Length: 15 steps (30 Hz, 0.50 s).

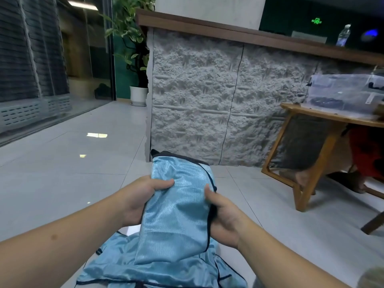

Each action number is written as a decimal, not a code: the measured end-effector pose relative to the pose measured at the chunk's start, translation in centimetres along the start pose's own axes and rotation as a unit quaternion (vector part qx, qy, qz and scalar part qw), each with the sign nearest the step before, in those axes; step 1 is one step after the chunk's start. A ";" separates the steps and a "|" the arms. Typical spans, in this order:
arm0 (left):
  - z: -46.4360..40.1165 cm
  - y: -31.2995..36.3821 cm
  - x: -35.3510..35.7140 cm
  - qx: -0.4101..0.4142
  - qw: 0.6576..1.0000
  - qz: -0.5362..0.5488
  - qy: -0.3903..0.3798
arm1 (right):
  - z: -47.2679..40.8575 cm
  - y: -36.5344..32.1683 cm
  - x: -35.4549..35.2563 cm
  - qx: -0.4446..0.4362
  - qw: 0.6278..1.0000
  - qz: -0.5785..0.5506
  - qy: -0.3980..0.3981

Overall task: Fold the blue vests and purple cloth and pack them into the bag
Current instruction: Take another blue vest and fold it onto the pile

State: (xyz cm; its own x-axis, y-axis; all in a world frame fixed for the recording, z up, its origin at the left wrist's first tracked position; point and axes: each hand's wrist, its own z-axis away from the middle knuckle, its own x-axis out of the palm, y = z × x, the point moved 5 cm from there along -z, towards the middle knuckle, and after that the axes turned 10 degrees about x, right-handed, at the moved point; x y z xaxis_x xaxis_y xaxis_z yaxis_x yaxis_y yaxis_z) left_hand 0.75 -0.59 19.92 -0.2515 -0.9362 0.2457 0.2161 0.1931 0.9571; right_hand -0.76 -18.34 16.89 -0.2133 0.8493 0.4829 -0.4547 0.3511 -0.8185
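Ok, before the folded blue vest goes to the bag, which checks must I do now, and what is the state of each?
1. Left hand grips the folded vest: ok.
2. Right hand grips its other edge: ok.
3. Vest folded into a narrow panel: ok.
4. Second vest underneath folded: not ok, it lies loose.
5. Bag located: cannot tell, not in view.
6. Purple cloth located: cannot tell.

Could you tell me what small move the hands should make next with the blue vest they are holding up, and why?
Probably fold it once more, top end toward the person. The left hand and right hand grip the sides of a folded blue vest that is still a long strip, held above more blue fabric lying below. No bag shows in view, so packing seems premature.
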 end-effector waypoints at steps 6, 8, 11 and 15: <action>0.7 -1.5 -0.8 -0.033 0.999 0.005 0.002 | 0.0 0.2 -0.3 0.037 0.988 0.107 0.101; 1.2 -1.6 -1.0 -0.044 0.999 -0.004 -0.015 | 0.0 0.1 -0.5 0.045 0.987 0.110 0.106; 1.3 -1.1 -1.5 -0.016 0.999 -0.024 -0.024 | 0.5 -0.9 -0.6 0.027 0.987 0.118 0.106; 1.2 -0.3 -1.6 0.059 0.997 -0.037 -0.038 | 1.3 -1.9 -0.6 -0.001 0.989 0.126 0.074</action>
State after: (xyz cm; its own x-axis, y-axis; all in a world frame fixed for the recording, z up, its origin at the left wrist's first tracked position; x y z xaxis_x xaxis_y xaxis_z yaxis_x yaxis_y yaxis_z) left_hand -0.05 1.16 19.39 -0.3345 -0.9250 0.1803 0.0826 0.1618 0.9834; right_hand -0.87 -20.02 18.57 -0.1906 0.9583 0.2128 -0.4006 0.1219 -0.9081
